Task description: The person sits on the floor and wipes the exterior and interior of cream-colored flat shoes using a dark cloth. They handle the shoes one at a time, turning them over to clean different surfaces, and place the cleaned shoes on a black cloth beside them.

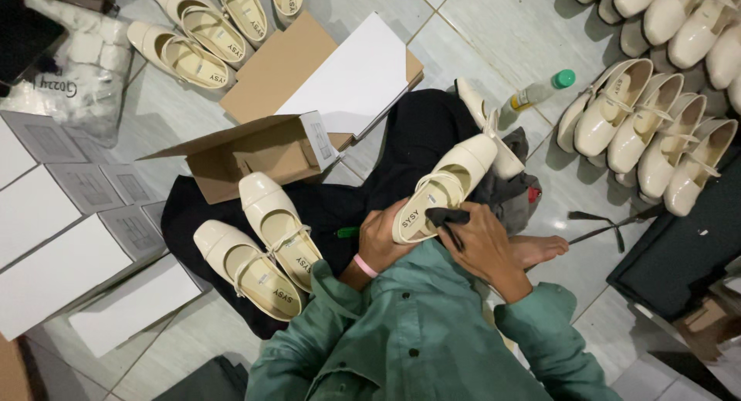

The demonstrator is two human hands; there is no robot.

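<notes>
1. The person sits on the tiled floor (494,30) with a black cloth (417,131) spread across the lap, hemmed in on most sides.
2. To the left, white shoe boxes (54,247) stack edge to edge. An open cardboard box (255,150) lies on its side just beyond the cloth, and flat cardboard with a white sheet (347,69) sits behind it.
3. To the right, a row of cream shoes (648,131) stands close together near a dark cabinet edge (679,247). The barest open tile lies between that row and the person's bare foot (540,249), where a thin dark tool (610,227) rests.
4. A clear bottle with a green cap (540,91) lies on the floor past the cloth.
5. The left hand (382,239) has its grip wrapped around the heel end of a cream strap shoe (444,186), holding it above the lap with the toe pointing away.
6. The right hand (478,243) pinches a small black rag (446,216) against the shoe's rim at the heel opening.
7. The held shoe is glossy cream, with a pale printed insole and a strap across the instep.
8. Two matching shoes (262,247) lie side by side on the cloth, just left of the left hand, soles down and insoles showing.
</notes>
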